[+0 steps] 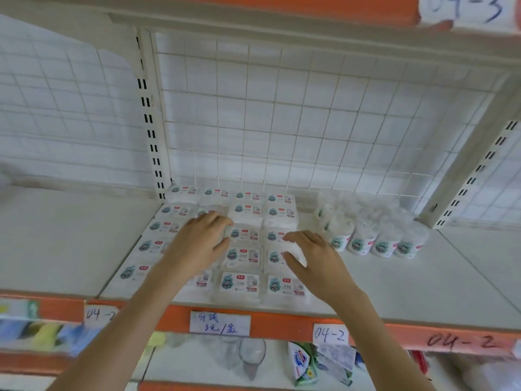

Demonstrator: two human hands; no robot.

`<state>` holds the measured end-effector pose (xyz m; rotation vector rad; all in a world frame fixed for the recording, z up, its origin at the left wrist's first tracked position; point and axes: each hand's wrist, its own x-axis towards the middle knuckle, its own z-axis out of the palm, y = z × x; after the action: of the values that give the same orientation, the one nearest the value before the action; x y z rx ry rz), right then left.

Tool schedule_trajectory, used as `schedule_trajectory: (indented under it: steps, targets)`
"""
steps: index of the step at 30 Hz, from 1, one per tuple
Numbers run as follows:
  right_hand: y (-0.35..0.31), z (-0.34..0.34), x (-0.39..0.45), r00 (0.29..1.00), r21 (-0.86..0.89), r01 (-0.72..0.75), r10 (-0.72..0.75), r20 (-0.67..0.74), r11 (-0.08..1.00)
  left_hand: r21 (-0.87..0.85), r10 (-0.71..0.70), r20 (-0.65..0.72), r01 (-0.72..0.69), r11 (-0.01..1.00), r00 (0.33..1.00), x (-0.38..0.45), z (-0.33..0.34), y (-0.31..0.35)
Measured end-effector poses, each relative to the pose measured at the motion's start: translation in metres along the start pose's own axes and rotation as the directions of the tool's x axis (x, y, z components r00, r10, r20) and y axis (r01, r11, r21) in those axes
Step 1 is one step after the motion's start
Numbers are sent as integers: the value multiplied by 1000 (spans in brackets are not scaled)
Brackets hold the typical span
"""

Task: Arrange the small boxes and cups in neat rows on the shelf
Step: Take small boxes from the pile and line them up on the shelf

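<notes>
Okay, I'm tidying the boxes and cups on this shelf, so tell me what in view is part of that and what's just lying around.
Part of the job:
small boxes in rows
cups to their right
shelf
left hand and right hand, over the boxes

Just lying about:
handwritten price label
shelf tag 04-2
packets on the lower shelf
wire grid back panel

It was a shop, prob. a small grocery or sundries store. White metal shelf w/ orange front edge strips, slotted uprights and wire-grid back panel. Handwritten price tag and "04-2" location labels taped to the front edge. Identical small boxes and cups stocked in rows; packaged goods on the shelf below.
</notes>
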<state>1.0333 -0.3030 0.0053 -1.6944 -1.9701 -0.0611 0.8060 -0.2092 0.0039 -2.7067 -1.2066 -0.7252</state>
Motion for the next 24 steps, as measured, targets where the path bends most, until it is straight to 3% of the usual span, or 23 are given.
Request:
schedule_trajectory:
  steps: [3, 9, 15, 20, 24]
  targets:
    - [-9, -1, -31, 998, -41, 66, -66, -1, 997, 33, -13, -28, 14, 999, 1000, -35, -12, 22]
    - [-27, -5, -101, 987, 68, 162, -162, -7, 984, 23, -161, -53, 162, 986, 986, -122, -18, 77]
    - [-40, 14, -157, 945, 183, 271, -297, 136, 945, 98, -396, -33, 397, 912, 918, -219, -16, 116]
    - [-85, 38, -172, 875, 251, 361, -419, 241, 898, 173, -628, -27, 622, 764, 778, -298, -42, 136]
    - [-136, 58, -178, 768, 324, 453, -548, 332, 831, 207, -782, -33, 770, 604, 622, -354, -67, 143]
